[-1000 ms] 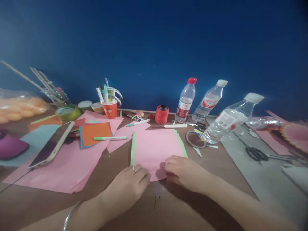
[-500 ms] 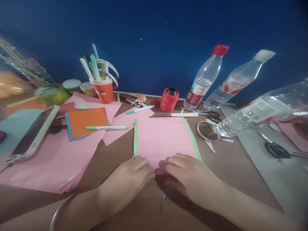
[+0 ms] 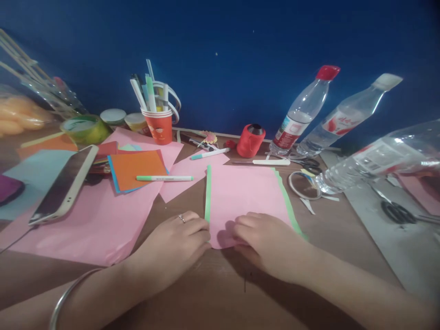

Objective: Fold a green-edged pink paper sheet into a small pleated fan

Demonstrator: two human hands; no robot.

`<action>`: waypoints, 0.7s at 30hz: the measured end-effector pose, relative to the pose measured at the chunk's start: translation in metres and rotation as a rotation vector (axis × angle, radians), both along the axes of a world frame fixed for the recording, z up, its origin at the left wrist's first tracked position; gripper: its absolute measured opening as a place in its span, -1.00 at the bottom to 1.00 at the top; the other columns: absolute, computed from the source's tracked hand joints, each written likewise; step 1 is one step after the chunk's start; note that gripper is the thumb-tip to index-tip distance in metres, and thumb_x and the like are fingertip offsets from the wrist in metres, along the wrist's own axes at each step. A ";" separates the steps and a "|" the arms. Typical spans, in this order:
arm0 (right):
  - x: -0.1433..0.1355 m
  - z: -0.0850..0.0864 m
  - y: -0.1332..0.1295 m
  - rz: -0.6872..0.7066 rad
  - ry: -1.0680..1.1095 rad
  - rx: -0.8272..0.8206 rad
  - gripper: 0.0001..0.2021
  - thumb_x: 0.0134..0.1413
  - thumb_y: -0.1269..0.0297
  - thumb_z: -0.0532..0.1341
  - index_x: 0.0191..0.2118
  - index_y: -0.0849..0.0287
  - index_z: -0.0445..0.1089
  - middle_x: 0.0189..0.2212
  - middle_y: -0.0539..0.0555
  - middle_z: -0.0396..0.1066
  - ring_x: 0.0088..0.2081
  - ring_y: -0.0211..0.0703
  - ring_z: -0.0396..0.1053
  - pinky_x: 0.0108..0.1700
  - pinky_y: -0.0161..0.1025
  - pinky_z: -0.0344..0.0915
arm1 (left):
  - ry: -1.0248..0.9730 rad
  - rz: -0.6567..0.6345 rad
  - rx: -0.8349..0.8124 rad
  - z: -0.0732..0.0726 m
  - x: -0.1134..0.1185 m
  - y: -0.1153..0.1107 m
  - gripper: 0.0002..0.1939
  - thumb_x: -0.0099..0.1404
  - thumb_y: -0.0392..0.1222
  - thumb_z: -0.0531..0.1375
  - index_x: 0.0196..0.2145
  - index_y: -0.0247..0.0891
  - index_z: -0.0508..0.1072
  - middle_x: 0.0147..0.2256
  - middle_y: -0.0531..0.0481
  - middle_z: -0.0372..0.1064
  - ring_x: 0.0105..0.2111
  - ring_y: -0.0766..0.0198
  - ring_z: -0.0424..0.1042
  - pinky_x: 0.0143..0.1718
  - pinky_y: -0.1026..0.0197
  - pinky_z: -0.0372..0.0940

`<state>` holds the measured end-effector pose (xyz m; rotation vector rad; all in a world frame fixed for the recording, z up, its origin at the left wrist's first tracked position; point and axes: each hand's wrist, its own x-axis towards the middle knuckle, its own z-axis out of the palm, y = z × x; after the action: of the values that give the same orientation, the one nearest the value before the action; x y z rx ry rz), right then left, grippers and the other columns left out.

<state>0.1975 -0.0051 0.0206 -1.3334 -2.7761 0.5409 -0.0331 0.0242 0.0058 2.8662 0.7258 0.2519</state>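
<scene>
A sheet of pink paper (image 3: 247, 192) lies flat on the table in front of me, with green strips (image 3: 207, 197) along its left and right sides. My left hand (image 3: 184, 238), wearing a ring, is at the near left corner with its fingers curled together against the edge. Over the near edge, right of the middle, my right hand (image 3: 264, 243) is bent with its fingertips on the sheet and the thumb low at the edge. Both sets of fingertips are partly hidden, and a shadow falls between the hands.
Left are a phone (image 3: 65, 183), pink sheets (image 3: 92, 220), orange paper (image 3: 137, 167) and a green-capped marker (image 3: 165, 178). Behind stand a red cup of pens (image 3: 160, 128), red thread (image 3: 250, 141) and a utility knife (image 3: 271, 162). Bottles (image 3: 295, 119), a tape ring (image 3: 305, 185) and scissors (image 3: 398, 213) are right.
The whole view has shifted, so things appear farther right. My left hand has moved outward from the near edge to the left corner. The right hand remains at the near edge.
</scene>
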 end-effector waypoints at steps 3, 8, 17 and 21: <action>-0.014 0.001 0.000 0.011 -0.003 0.011 -0.84 0.16 0.28 0.13 -0.16 0.19 0.31 -0.29 0.07 0.37 -0.29 -0.11 0.28 -0.28 -0.20 0.14 | -0.018 0.016 -0.027 -0.005 0.001 0.001 -0.74 0.35 -0.30 -0.01 -0.34 -0.21 0.47 -0.34 0.01 0.37 -0.26 0.27 0.31 -0.17 0.20 0.22; -0.030 -0.005 0.005 0.009 0.020 0.025 -0.84 0.22 0.25 0.07 -0.23 0.19 0.35 -0.34 0.07 0.38 -0.30 -0.14 0.29 -0.28 -0.24 0.16 | -0.057 0.121 -0.126 -0.004 -0.004 0.003 -0.75 0.37 -0.19 -0.02 -0.32 -0.22 0.43 -0.37 0.02 0.35 -0.30 0.27 0.31 -0.23 0.20 0.22; -0.037 -0.016 0.017 -0.042 0.093 -0.024 -0.69 0.26 0.15 0.02 -0.40 0.20 0.36 -0.40 0.05 0.39 -0.30 -0.18 0.31 -0.24 -0.26 0.20 | 0.002 -0.037 0.337 0.002 -0.009 -0.034 -0.81 0.31 -0.23 0.02 -0.32 -0.24 0.43 -0.50 0.04 0.37 -0.53 0.25 0.30 -0.55 0.15 0.13; -0.037 -0.019 0.019 -0.009 0.078 -0.063 -0.69 0.29 0.18 -0.02 -0.37 0.20 0.35 -0.38 0.05 0.38 -0.29 -0.16 0.32 -0.24 -0.23 0.22 | 0.058 0.019 0.363 -0.001 -0.008 -0.042 -0.70 0.31 -0.21 -0.02 -0.13 -0.35 0.42 -0.54 0.01 0.42 -0.58 0.24 0.34 -0.61 0.14 0.17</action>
<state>0.1604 0.0135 0.0014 -1.3049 -2.7111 0.6703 -0.0412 -0.0181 0.0046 3.2216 0.7894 0.3352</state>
